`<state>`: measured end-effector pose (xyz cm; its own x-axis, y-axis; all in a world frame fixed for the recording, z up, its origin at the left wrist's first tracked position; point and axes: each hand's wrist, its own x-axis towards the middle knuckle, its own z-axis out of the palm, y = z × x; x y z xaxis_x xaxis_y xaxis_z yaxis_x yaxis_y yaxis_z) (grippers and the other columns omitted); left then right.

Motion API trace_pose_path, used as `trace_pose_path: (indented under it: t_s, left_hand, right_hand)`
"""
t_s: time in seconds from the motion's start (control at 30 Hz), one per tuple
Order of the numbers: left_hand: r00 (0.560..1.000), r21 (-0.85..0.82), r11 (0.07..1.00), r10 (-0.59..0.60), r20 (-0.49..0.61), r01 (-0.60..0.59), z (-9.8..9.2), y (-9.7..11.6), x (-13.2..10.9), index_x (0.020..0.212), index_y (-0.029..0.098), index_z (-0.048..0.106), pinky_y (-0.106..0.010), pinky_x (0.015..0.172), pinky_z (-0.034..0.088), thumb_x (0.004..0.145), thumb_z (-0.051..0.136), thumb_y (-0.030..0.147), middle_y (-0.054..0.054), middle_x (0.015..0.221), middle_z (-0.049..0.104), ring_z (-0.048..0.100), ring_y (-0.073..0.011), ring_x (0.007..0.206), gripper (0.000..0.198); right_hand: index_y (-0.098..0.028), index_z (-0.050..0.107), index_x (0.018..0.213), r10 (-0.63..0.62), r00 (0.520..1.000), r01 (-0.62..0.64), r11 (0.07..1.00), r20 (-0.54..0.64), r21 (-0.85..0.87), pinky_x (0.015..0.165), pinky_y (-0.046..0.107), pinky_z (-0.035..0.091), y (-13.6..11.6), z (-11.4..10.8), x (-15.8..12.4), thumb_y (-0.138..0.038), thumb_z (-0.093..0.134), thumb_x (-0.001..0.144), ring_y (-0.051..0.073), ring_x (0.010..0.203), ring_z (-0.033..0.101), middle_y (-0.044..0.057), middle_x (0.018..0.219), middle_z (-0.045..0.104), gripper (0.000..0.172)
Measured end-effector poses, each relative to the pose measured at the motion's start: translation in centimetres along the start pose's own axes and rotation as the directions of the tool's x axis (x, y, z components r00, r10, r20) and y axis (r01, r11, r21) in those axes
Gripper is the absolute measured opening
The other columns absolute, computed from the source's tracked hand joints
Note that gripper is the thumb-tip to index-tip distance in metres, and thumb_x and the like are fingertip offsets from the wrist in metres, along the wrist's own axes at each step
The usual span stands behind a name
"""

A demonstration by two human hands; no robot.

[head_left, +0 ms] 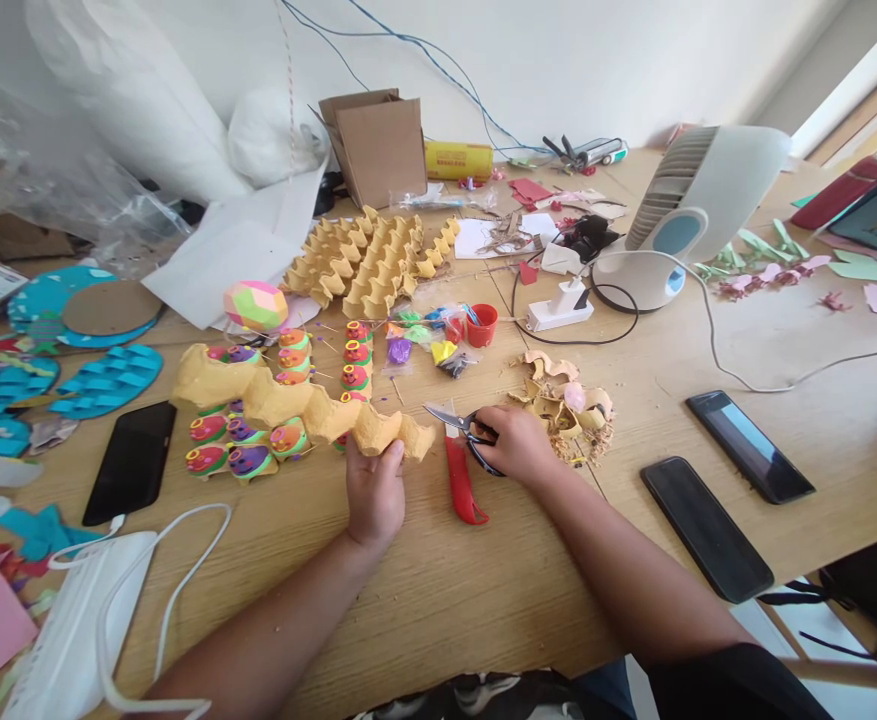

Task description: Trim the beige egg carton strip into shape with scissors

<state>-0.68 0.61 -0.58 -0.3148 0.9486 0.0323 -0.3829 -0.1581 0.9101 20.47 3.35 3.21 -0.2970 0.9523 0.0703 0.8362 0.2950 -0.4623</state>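
Open wood on this crowded craft table lies mainly along the near edge, between the person's forearms. Ahead of the left hand, the strip of egg carton it grips and rows of painted cups bar the way, with a black phone further left. The right hand, holding scissors, is hemmed in by a red knife and a heap of carton scraps. Two more phones and a fan cable cross the right side.

Wooden table: egg tray, fan, phone
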Motion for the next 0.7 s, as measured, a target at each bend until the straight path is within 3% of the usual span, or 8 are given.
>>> trace_pose_path:
  t_s: [0.2,0.7]
  left_hand:
    - [1.0,0.081,0.997,0.003,0.008,-0.004,-0.18,-0.06,-0.11,0.139,0.031,0.058,-0.043,0.116,0.046,0.087,0.079,0.035,-0.008,0.141,0.067,0.061,-0.0253,0.134,0.057]
    - [0.999,0.1,0.994,0.033,0.009,-0.034,-0.4,-0.41,-0.35,0.147,0.031,0.052,-0.04,0.121,0.043,0.087,0.081,0.037,-0.01,0.153,0.058,0.056,-0.0257,0.141,0.066]
  right_hand:
    - [-0.019,0.068,0.086,-0.108,0.994,0.108,0.994,0.022,0.007,0.063,0.029,0.027,-0.42,-0.15,-0.21,-0.05,0.067,0.093,0.018,0.072,0.057,0.006,0.082,0.07,0.031]
    - [-0.018,0.07,0.084,-0.128,0.992,0.128,0.986,0.015,-0.109,0.063,0.031,0.022,-0.35,-0.03,-0.1,-0.044,0.07,0.094,0.018,0.073,0.056,0.007,0.079,0.07,0.028]
